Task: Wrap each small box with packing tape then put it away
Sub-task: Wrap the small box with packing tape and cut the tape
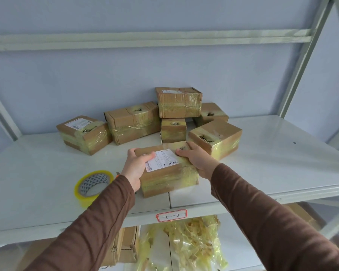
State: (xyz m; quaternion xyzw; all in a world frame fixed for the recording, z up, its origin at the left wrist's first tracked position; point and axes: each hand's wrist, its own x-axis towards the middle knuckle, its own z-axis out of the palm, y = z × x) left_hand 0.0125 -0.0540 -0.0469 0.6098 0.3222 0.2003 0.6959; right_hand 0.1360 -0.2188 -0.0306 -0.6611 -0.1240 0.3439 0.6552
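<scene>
A pale grey metal shelving unit (262,153) with slanted uprights and a crossbar (145,39) stands against a plain light blue wall (125,75), its shelf edge bearing a red-bordered label (171,215) under soft, even light.

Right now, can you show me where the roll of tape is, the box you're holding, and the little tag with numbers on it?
roll of tape (82,194): head view, on its yellow outer band.
held box (169,177): head view, on its taped front side.
number tag (171,215): head view, on the tag's white middle, at the shelf's front edge.
</scene>
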